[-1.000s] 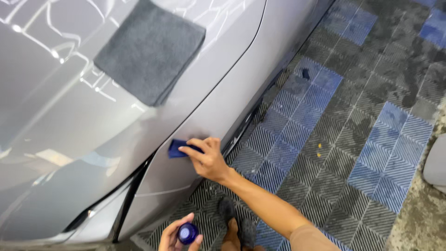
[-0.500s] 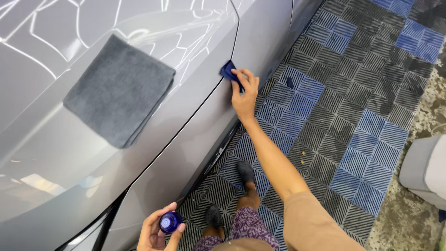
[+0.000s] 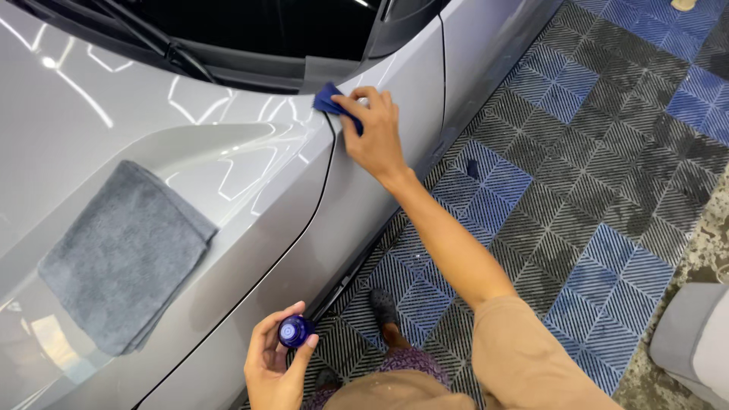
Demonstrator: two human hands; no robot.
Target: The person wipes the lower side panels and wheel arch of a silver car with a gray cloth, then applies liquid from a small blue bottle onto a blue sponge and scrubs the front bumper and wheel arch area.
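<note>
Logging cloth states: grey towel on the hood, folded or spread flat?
Folded. The grey towel lies as a thick rectangle on the car's hood, with stacked layer edges showing along its lower right side.

A folded grey microfibre cloth point(image 3: 125, 258) lies flat on the silver car's hood point(image 3: 99, 121), left of the fender seam. Black wiper blades point(image 3: 144, 34) rest along the dark windshield point(image 3: 273, 23). Beside the car, the floor point(image 3: 600, 175) is ribbed black and blue tiles.
</note>
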